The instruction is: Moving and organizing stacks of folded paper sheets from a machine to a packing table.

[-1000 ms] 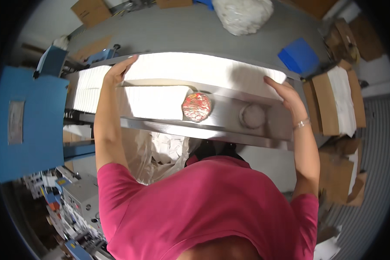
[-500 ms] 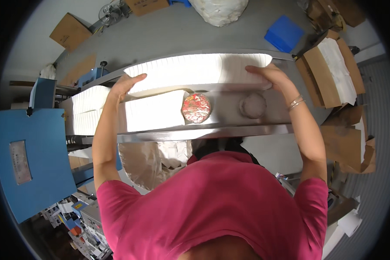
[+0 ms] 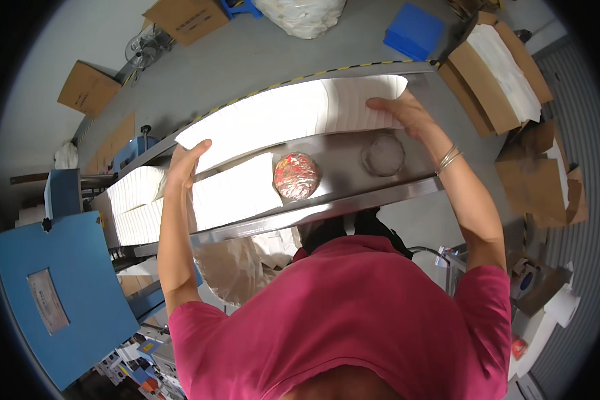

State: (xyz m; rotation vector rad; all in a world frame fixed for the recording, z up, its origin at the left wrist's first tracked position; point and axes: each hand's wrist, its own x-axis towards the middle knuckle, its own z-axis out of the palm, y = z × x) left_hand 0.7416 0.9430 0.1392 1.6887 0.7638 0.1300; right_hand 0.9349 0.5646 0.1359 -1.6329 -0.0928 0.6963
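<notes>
A long row of white folded paper sheets (image 3: 267, 115), packed on edge, stretches between my hands along the far side of a metal trough-like table (image 3: 340, 157). My left hand (image 3: 187, 163) is closed on its left end, thumb on top. At the other end my right hand (image 3: 405, 115) grips the row, thumb over the near top edge and the other fingers mostly hidden. Nearer to me lies a second white paper row (image 3: 237, 190). Touching or close to its right end is a round, shiny red and silver object (image 3: 297, 176). A clear round dish-like object (image 3: 383, 155) sits farther right.
More white paper (image 3: 137, 207) stands at the table's left end, by a blue machine housing (image 3: 67, 293). Open cardboard boxes (image 3: 473, 93) with white contents stand at the right. A blue bin (image 3: 414, 31) and a large white bag (image 3: 303, 15) rest on the floor beyond.
The whole view has turned, so the table now slants up to the right. Both hands keep hold of the paper row's ends, with little visible shift relative to the table.
</notes>
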